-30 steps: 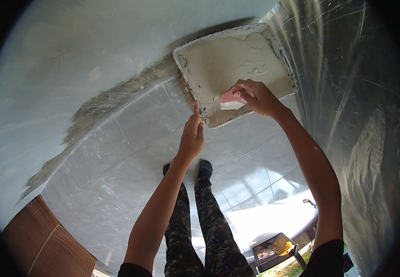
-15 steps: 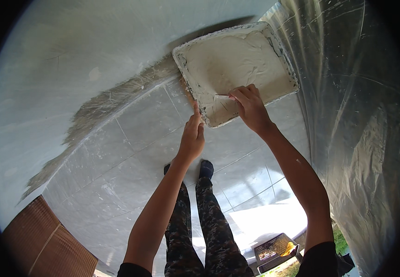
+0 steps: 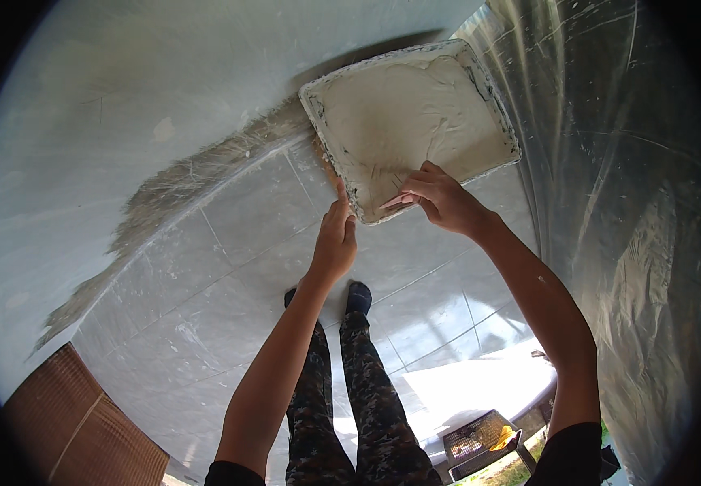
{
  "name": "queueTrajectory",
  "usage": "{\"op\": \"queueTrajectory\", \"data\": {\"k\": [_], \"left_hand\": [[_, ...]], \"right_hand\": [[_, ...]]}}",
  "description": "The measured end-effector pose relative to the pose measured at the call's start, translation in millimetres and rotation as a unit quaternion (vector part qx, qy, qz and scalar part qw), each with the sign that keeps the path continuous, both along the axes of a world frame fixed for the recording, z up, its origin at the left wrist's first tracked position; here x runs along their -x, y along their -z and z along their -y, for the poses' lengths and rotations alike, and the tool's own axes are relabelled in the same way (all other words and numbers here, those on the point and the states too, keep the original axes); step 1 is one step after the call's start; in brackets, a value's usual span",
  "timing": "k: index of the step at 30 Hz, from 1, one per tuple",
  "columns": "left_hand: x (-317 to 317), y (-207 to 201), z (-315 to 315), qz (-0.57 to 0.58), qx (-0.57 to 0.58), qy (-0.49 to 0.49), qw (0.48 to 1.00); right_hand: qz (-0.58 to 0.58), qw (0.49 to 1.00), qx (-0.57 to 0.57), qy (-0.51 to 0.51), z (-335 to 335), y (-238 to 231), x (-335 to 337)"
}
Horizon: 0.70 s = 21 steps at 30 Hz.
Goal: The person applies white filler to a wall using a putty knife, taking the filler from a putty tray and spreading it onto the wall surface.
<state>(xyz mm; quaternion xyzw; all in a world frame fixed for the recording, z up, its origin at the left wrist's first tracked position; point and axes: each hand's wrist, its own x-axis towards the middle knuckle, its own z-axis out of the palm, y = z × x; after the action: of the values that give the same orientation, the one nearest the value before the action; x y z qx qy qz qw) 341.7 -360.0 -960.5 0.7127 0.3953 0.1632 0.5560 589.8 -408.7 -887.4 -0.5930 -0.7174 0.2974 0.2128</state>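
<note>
A rectangular tray (image 3: 496,164) with paint-crusted rims holds a smooth layer of off-white plaster-like paste (image 3: 403,109). My left hand (image 3: 336,243) grips the tray's near left corner, its index finger stretched along the outer side and its thumb near the rim; the fingers beneath are hidden. Pinched in my right hand (image 3: 446,201) is a thin, flat scraper (image 3: 399,200), pinkish along its visible side. It is tilted over the paste at the near edge of the tray, close to that same corner. Curved marks run through the paste beyond it.
A pale wall (image 3: 164,89) with a rough grey strip along its base rises at the left. Clear plastic sheeting (image 3: 634,202) hangs on the right. Grey floor tiles (image 3: 237,219) lie under my feet. A brown ribbed panel (image 3: 83,421) and a dark crate (image 3: 480,437) with something yellow stand nearer.
My right hand has drawn the scraper toward me, from within the paste to the tray's near edge, and turned it more edge-on. My left hand stays at the corner.
</note>
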Motion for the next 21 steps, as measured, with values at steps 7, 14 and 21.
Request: {"op": "queueTrajectory", "data": {"k": [7, 14, 21], "left_hand": [[0.2, 5.1, -2.1, -0.005, 0.011, 0.014, 1.000], [-0.4, 2.5, -0.7, 0.014, -0.004, 0.008, 1.000], [7.7, -3.9, -0.5, -0.020, -0.024, 0.018, 0.999]], "right_hand": [[0.011, 0.974, 0.226, -0.022, -55.9, -15.2, -5.7], [-0.005, 0.953, 0.299, -0.036, -77.8, -31.5, -11.7], [0.022, 0.929, 0.370, -0.002, -93.9, -40.9, -36.8]]}}
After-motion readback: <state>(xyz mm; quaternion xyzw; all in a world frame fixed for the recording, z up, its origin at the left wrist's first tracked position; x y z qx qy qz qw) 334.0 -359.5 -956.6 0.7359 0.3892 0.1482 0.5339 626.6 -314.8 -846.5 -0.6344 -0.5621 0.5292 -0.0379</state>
